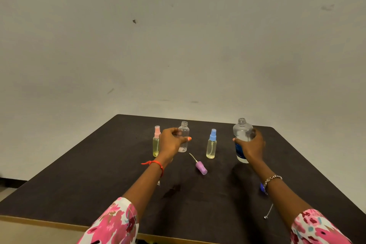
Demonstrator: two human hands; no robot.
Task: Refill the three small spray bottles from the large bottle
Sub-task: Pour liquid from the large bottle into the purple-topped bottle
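My left hand (pixel 172 141) grips an uncapped, clear small bottle (pixel 184 132) that stands upright on the dark table (pixel 99 184). Its purple spray cap (pixel 201 167) with dip tube lies on the table just in front. Behind my left hand stands a pink-capped spray bottle (pixel 156 140) with yellowish liquid. A blue-capped spray bottle (pixel 212 144), also with yellowish liquid, stands in the middle. My right hand (pixel 250 147) wraps around the large clear bottle (pixel 242 130), which is upright, uncapped and carries a blue label.
A small blue cap (pixel 262 187) lies partly hidden behind my right wrist. A thin chain (pixel 269 212) hangs from that wrist's bracelet. A plain wall rises right behind the table's far edge. The near table edge runs beneath my forearms.
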